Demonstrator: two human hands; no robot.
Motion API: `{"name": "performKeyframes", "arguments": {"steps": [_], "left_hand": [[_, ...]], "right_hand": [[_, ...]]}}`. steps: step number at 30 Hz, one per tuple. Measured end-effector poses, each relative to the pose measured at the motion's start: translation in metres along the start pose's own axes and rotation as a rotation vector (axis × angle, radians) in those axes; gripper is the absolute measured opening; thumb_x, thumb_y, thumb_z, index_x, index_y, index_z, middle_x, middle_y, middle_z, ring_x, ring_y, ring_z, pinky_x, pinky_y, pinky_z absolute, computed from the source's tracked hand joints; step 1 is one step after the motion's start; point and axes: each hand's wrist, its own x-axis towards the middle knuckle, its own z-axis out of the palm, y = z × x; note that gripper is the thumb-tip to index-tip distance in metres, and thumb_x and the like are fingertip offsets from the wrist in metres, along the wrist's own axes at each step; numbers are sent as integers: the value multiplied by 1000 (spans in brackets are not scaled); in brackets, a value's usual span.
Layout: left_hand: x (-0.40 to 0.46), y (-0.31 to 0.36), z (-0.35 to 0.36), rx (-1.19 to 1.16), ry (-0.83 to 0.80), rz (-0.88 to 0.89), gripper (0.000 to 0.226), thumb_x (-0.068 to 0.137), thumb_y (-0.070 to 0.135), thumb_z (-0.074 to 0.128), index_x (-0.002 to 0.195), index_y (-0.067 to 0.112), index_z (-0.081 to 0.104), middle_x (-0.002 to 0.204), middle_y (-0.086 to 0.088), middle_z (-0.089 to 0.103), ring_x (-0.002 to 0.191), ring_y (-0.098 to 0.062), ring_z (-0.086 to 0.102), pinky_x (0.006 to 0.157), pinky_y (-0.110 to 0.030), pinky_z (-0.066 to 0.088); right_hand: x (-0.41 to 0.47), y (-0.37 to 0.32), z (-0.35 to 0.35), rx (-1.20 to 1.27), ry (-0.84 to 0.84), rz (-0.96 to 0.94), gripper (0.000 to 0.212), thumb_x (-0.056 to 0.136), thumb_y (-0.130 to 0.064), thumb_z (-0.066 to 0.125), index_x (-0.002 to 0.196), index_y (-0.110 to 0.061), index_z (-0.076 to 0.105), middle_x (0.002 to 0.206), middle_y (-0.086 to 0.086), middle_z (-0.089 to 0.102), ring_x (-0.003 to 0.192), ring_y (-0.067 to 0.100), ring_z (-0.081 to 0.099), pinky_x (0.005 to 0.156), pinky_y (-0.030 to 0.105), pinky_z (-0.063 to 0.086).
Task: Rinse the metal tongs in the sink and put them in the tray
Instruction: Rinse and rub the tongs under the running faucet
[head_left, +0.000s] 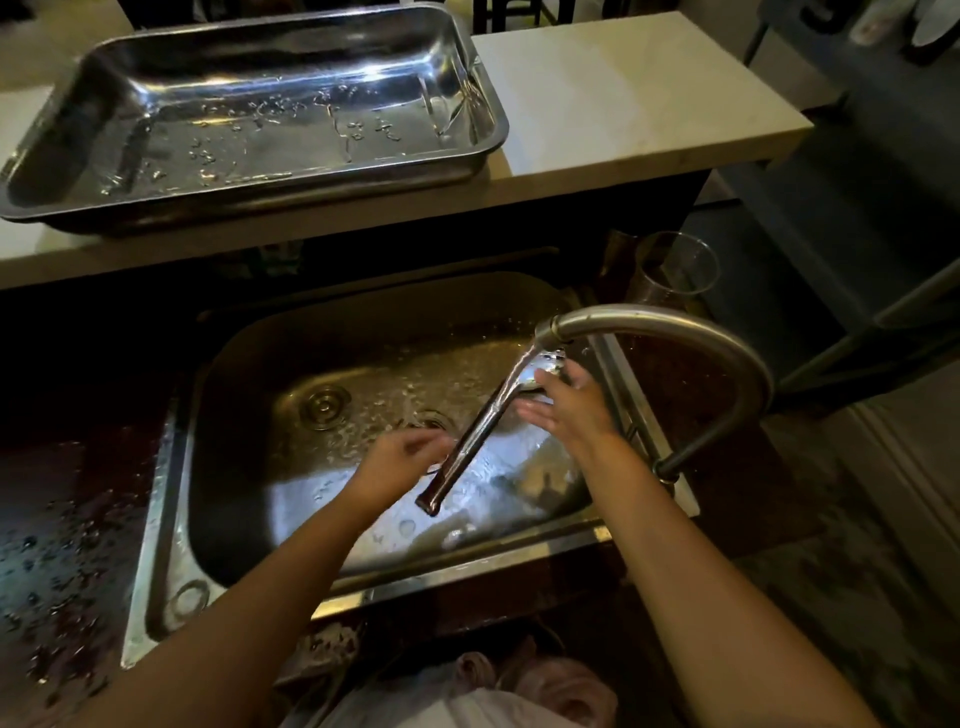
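Note:
The metal tongs (480, 434) slant across the steel sink (171, 519), hinge end low towards me and tips up under the running faucet spout (550, 327). My left hand (400, 462) grips the tongs near their lower part. My right hand (569, 402) has its fingers on the upper ends, in the stream of water; the tips are partly hidden by water and fingers. The steel tray (62, 208) stands wet and without contents on the raised pale counter behind the sink.
The curved faucet neck (737, 364) arches over the sink's right side. A clear glass (675, 270) stands behind the faucet. The dark counter (62, 545) left of the sink is spattered with water. The sink drain (324, 405) lies at the basin's middle.

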Motion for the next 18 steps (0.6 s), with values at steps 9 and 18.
{"name": "performKeyframes", "arguments": {"steps": [9, 18], "left_hand": [[25, 60, 2, -84, -223, -24, 16, 90, 24, 54, 87, 18, 68, 65, -1, 57, 51, -9, 49, 52, -21, 40], [20, 36, 12, -200, -371, -97, 12, 87, 13, 58, 90, 9, 69, 69, 4, 76, 64, -4, 70, 51, -16, 52]], "right_hand": [[-8, 1, 7, -49, -157, -68, 40, 93, -7, 48, 133, -5, 43, 127, 24, 57, 92, 33, 67, 75, 31, 59], [2, -15, -17, -14, -64, -182, 27, 93, -12, 50, 120, -10, 51, 118, 19, 58, 77, 22, 70, 67, 27, 57]]}}
